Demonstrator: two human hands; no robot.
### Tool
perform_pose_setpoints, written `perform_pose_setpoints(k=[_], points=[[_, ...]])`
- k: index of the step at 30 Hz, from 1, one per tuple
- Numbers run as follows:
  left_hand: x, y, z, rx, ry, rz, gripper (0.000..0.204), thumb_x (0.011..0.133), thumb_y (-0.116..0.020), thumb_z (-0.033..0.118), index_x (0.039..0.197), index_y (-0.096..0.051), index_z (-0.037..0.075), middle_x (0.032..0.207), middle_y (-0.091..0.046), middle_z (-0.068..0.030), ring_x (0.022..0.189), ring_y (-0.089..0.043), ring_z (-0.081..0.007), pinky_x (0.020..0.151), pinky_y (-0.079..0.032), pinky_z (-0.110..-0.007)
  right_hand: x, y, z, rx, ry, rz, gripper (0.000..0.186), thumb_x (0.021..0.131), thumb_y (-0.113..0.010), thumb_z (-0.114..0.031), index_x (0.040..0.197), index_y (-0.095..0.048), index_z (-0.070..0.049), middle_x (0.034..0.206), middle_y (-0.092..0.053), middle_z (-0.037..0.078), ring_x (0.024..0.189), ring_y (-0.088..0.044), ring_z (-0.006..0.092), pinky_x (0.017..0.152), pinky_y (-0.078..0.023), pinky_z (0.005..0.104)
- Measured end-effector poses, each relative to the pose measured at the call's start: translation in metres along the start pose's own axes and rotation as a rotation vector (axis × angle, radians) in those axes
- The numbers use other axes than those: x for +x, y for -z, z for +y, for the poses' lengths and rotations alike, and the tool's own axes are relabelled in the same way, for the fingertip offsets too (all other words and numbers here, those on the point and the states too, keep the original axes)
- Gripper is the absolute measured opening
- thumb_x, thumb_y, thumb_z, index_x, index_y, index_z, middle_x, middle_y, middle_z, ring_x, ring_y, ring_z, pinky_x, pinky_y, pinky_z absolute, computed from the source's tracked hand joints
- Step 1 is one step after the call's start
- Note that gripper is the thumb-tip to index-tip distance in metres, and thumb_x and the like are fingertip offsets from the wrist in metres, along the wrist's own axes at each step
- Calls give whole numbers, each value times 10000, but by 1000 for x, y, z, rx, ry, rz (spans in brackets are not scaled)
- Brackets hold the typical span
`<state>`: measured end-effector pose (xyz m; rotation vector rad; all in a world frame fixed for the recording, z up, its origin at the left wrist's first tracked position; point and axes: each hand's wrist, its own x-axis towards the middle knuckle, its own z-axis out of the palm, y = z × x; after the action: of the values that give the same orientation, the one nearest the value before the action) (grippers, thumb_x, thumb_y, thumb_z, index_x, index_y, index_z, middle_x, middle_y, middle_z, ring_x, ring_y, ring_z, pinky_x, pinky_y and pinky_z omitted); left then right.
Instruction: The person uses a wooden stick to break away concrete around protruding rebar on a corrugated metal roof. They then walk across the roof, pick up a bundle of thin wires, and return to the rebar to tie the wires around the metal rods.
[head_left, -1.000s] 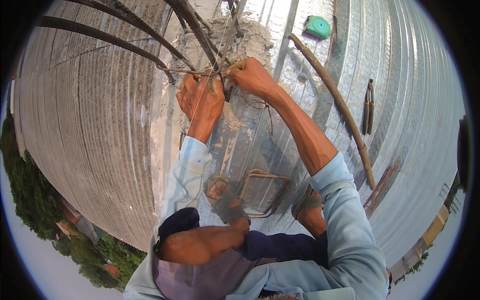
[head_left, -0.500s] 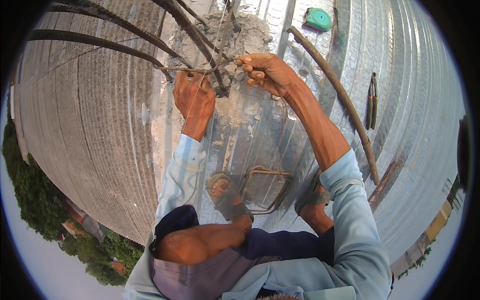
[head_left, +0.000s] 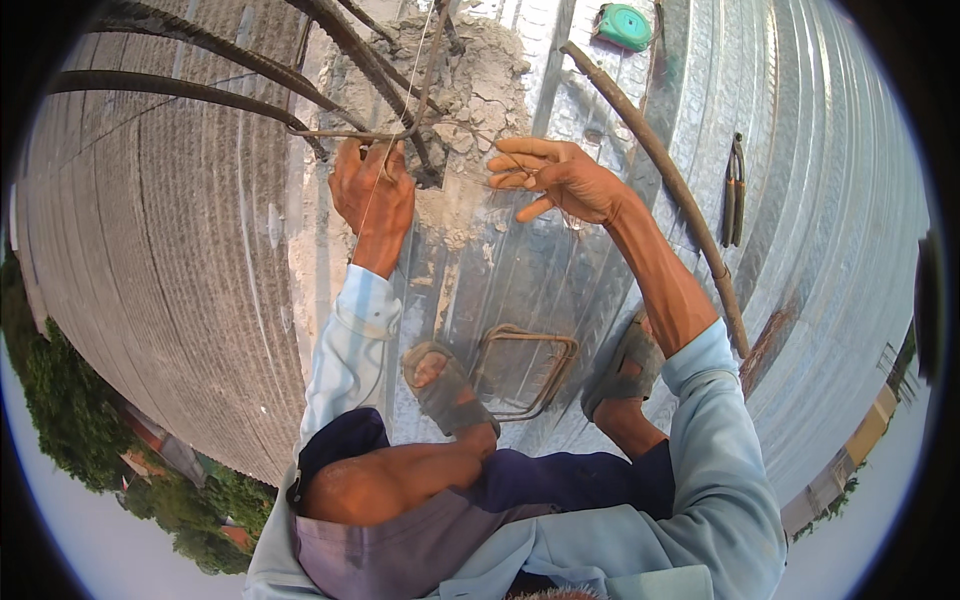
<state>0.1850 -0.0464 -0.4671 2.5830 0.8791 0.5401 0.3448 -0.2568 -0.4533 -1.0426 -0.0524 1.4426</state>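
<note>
My left hand [head_left: 373,205] is closed at a thin bent steel stirrup [head_left: 345,134], its fingertips partly hidden beneath the bar. This stirrup lies against thick ribbed rebars [head_left: 250,62] rising from broken concrete [head_left: 475,75]. A pale taut string [head_left: 387,150] crosses in front of the left hand. Right of the rebars, my right hand [head_left: 565,180] hovers with fingers stretched and spread. A thin wire [head_left: 480,132] runs from the rebars toward those fingers; whether the thumb touches it is hard to make out.
Bent stirrups [head_left: 525,372] lie between my sandalled feet on the ribbed metal decking [head_left: 820,250]. To the right are a brown rod [head_left: 660,150], pincers [head_left: 735,190] and a green tape measure [head_left: 623,27]. Grey corrugated sheeting [head_left: 180,270] slopes away at left.
My right hand has moved right and slightly down, away from the rebars, and its pinched fingers have spread. My left hand stays at the stirrup. The whole view has shifted a little.
</note>
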Motion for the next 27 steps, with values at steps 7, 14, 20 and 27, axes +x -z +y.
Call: perform_pose_setpoints(k=[7,14,20,27], points=[[6,4,3,3,-41,-15,108,822,-704,152,862,-717,53,997,-620,-118,963,-590,-325,800,-459,-440,-46,30,6,-431,-121,220,324,927,-673,-181,1121,-662,78,818,-698,117,640,-649,174,502,-516,273],[-2,1,6,-40,38,70,117,818,-705,143,877,-725,44,990,-617,-120,945,-595,-324,814,-468,-441,-13,-22,-10,-1417,443,511,331,898,-622,-121,1211,-628,-14,1274,-590,177,1193,-550,371,1014,-451,428],[2,-1,5,-29,-6,82,125,835,-697,156,906,-733,59,1028,-614,-123,973,-594,-319,830,-472,-425,69,-53,2,-1276,365,441,285,934,-619,-280,1024,-683,-17,867,-650,196,802,-629,328,746,-491,440],[1,5,-4,27,-25,142,157,849,-678,155,957,-685,41,1045,-640,-108,1028,-578,-314,908,-433,-413,107,-80,12,-795,392,641,355,909,-634,-294,709,-649,-1,537,-510,125,498,-455,167,504,-368,389]])
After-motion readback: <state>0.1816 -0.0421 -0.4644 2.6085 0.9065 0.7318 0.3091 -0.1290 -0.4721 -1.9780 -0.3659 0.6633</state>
